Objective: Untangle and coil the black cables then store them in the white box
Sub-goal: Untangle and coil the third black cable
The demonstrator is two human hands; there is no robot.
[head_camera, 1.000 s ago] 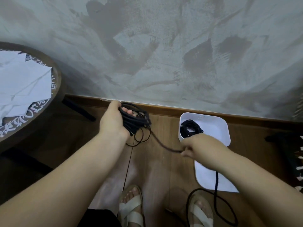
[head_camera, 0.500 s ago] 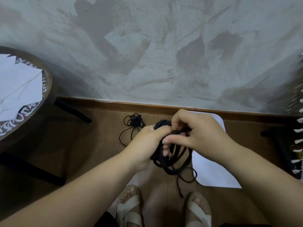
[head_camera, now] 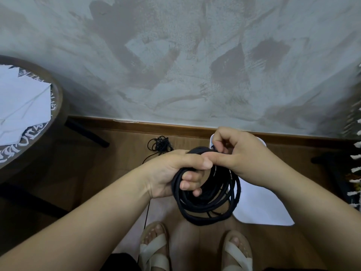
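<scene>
— Hanging in full loops now, that coil point(head_camera: 207, 200). A second ago a strand ran slack from it across to the other hand, and a tail lay on the floor point(head_camera: 97, 173) by the feet point(head_camera: 154, 249).
— All taken up?
— As far as I can see. The hands were well apart then; now they meet at the top of the loops. I'd judge the winding nearly done and the end being tucked in.
— Who holds what?
— The left hand point(head_camera: 172, 173) has its fingers curled through the loops, thumb laid over the top. The right hand point(head_camera: 240, 153) is curled just above, pinching a strand at the crown, its thumb beside the left thumb.
— And the box?
— The box point(head_camera: 212, 139) sits on the floor behind the right hand, by the wall point(head_camera: 175, 75); only a white corner shows. The coil hangs in the air in front of it, not in yet.
— More to do?
— A thin tangle point(head_camera: 161, 144) lies on the floor beyond the left hand, untouched.
</scene>
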